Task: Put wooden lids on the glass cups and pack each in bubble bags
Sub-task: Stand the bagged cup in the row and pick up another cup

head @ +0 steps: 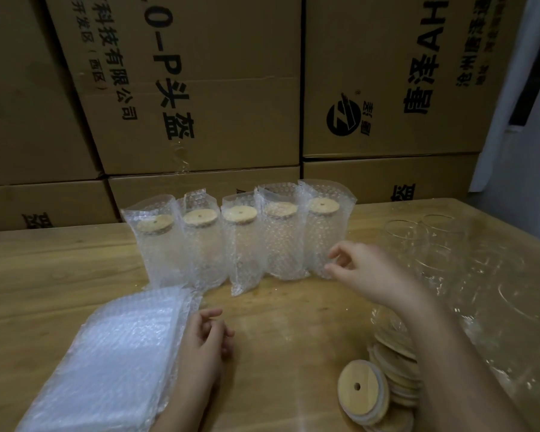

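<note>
**Wooden lids [240,214] fitted, five glass cups [242,247] bagged**

All five stand in bubble bags [200,244], a row on the surface [44,269]. Right of the row, bare glasses [418,238] wait. Loose lids [363,389] and a stack of empty bags [116,353] lie in front of it. Right hand [362,269], relaxed and empty, hovers just beside the rightmost bag [321,232]. Left hand [206,341], loosely curled and empty, lies by the stack. Cardboard boxes [200,88] stand behind the row, and nothing seems to block the reach.
</note>
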`<action>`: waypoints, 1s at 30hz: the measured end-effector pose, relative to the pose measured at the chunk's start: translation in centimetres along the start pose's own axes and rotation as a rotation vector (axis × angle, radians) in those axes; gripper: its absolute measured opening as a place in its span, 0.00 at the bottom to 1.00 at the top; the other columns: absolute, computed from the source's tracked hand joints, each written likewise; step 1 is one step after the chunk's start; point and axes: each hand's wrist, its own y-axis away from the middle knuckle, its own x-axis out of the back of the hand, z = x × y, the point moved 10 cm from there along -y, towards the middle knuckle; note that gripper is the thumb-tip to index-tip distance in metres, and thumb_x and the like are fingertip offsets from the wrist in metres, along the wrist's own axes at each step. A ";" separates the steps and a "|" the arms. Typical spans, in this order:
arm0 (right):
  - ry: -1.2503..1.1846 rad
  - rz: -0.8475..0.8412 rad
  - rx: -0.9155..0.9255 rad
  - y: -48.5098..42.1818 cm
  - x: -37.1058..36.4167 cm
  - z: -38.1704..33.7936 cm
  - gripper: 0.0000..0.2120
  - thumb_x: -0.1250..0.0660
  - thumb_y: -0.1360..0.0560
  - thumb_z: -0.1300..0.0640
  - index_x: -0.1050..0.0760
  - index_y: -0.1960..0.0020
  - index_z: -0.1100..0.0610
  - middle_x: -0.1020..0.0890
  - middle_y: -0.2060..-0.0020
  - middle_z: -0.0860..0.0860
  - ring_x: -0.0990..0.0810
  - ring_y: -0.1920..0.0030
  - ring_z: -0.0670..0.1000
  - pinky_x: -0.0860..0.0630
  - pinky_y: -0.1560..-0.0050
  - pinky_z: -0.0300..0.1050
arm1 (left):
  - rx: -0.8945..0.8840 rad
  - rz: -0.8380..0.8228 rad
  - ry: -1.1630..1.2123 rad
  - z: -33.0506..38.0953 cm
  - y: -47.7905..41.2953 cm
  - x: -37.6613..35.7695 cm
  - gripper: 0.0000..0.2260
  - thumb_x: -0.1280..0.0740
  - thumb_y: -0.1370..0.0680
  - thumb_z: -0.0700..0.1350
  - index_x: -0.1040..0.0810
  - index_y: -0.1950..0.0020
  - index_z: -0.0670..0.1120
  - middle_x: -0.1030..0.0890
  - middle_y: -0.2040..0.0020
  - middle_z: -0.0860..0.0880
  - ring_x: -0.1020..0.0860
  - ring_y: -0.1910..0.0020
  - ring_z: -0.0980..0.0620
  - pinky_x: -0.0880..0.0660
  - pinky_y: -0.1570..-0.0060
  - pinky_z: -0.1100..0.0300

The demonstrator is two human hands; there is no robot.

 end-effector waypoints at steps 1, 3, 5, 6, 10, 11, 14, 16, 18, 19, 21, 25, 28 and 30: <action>0.079 0.073 -0.018 0.5 1.4 -0.2 0.10 0.37 0.23 0.46 0.25 0.46 0.51 0.20 0.55 0.44 0.21 0.55 0.46 0.21 0.51 0.50 | -0.002 0.002 0.003 0.1 0.0 -0.1 0.08 0.41 0.20 0.33 0.26 0.48 0.44 0.22 0.69 0.45 0.27 0.72 0.51 0.31 0.73 0.61; 0.195 0.262 -0.099 1.8 4.6 -0.1 0.10 0.38 0.22 0.48 0.25 0.48 0.53 0.21 0.57 0.47 0.21 0.58 0.50 0.21 0.56 0.51 | -0.010 0.001 -0.001 0.3 0.1 -0.2 0.08 0.41 0.20 0.33 0.26 0.48 0.44 0.22 0.68 0.44 0.27 0.71 0.51 0.31 0.75 0.64; 0.310 0.412 -0.224 3.3 7.4 0.8 0.10 0.39 0.21 0.50 0.28 0.45 0.55 0.24 0.51 0.51 0.22 0.56 0.54 0.27 0.63 0.48 | -0.015 0.000 -0.012 0.4 0.2 -0.2 0.08 0.41 0.20 0.34 0.26 0.48 0.44 0.22 0.67 0.43 0.27 0.71 0.51 0.31 0.77 0.68; 0.362 0.418 -0.309 4.0 8.1 1.5 0.11 0.39 0.21 0.50 0.29 0.43 0.55 0.25 0.49 0.53 0.23 0.56 0.56 0.32 0.67 0.45 | -0.016 0.000 -0.015 0.4 0.2 -0.2 0.07 0.41 0.20 0.34 0.26 0.47 0.44 0.22 0.66 0.43 0.27 0.71 0.51 0.31 0.77 0.69; 0.456 0.236 -0.528 4.7 7.3 4.3 0.04 0.38 0.21 0.57 0.30 0.55 0.54 0.30 0.67 0.50 0.33 0.70 0.51 0.44 0.73 0.41 | -0.009 -0.003 -0.017 0.1 0.1 -0.1 0.07 0.41 0.20 0.34 0.26 0.46 0.44 0.22 0.65 0.42 0.27 0.70 0.50 0.31 0.77 0.68; 0.461 0.209 -0.550 4.7 7.1 4.5 0.06 0.38 0.22 0.60 0.31 0.57 0.54 0.32 0.69 0.50 0.34 0.71 0.51 0.44 0.73 0.41 | -0.011 -0.003 -0.022 0.1 0.0 0.0 0.08 0.41 0.20 0.34 0.26 0.46 0.44 0.22 0.65 0.43 0.27 0.70 0.50 0.30 0.76 0.68; 0.442 0.230 -0.536 4.0 7.0 5.3 0.10 0.40 0.24 0.66 0.27 0.46 0.57 0.32 0.67 0.51 0.30 0.65 0.53 0.37 0.69 0.44 | -0.014 0.001 -0.033 0.0 -0.1 0.1 0.08 0.40 0.20 0.35 0.26 0.47 0.46 0.22 0.65 0.44 0.27 0.71 0.52 0.29 0.74 0.65; 0.421 0.248 -0.494 3.8 6.9 5.0 0.16 0.41 0.24 0.67 0.29 0.39 0.56 0.26 0.62 0.51 0.27 0.59 0.55 0.36 0.66 0.44 | -0.014 0.004 -0.029 -0.1 -0.1 0.1 0.08 0.40 0.20 0.35 0.26 0.48 0.46 0.22 0.65 0.43 0.27 0.73 0.54 0.29 0.75 0.67; 0.414 0.235 -0.448 3.5 6.4 4.4 0.20 0.41 0.25 0.68 0.30 0.36 0.53 0.20 0.54 0.52 0.24 0.55 0.56 0.35 0.63 0.44 | -0.010 0.008 -0.024 -0.3 -0.1 0.2 0.08 0.40 0.20 0.34 0.26 0.48 0.46 0.22 0.66 0.44 0.26 0.74 0.55 0.29 0.76 0.67; 0.418 0.231 -0.427 3.4 6.2 4.0 0.22 0.41 0.25 0.69 0.30 0.35 0.51 0.20 0.50 0.53 0.23 0.53 0.56 0.34 0.62 0.45 | -0.010 0.009 -0.019 -0.3 -0.1 0.2 0.08 0.40 0.20 0.34 0.26 0.49 0.46 0.22 0.66 0.44 0.26 0.74 0.56 0.29 0.76 0.67; 0.409 0.260 -0.367 3.4 6.2 2.8 0.23 0.42 0.25 0.69 0.28 0.36 0.50 0.20 0.47 0.53 0.21 0.50 0.57 0.33 0.61 0.45 | -0.012 0.006 -0.004 -0.3 0.0 0.2 0.09 0.40 0.20 0.34 0.25 0.49 0.47 0.21 0.67 0.45 0.25 0.74 0.55 0.29 0.75 0.66; 0.287 0.370 -0.145 3.7 6.6 -0.4 0.21 0.39 0.23 0.64 0.28 0.36 0.45 0.18 0.54 0.48 0.19 0.55 0.53 0.24 0.60 0.48 | -0.022 -0.036 0.011 0.1 0.3 -0.1 0.06 0.39 0.20 0.36 0.24 0.51 0.44 0.21 0.66 0.44 0.24 0.71 0.52 0.27 0.71 0.60; 0.012 0.409 0.078 4.1 6.4 -3.4 0.18 0.35 0.22 0.59 0.27 0.37 0.42 0.18 0.61 0.42 0.18 0.62 0.45 0.20 0.59 0.50 | -0.016 -0.122 0.058 0.5 0.8 -0.7 0.08 0.39 0.20 0.36 0.21 0.53 0.41 0.17 0.64 0.43 0.20 0.69 0.53 0.24 0.71 0.65; -0.218 0.414 0.200 4.5 5.9 -5.2 0.17 0.34 0.23 0.59 0.26 0.38 0.41 0.18 0.63 0.40 0.19 0.67 0.40 0.20 0.62 0.44 | 0.027 -0.215 0.094 0.4 1.1 -1.6 0.09 0.40 0.19 0.38 0.19 0.51 0.40 0.15 0.56 0.42 0.16 0.60 0.50 0.21 0.66 0.64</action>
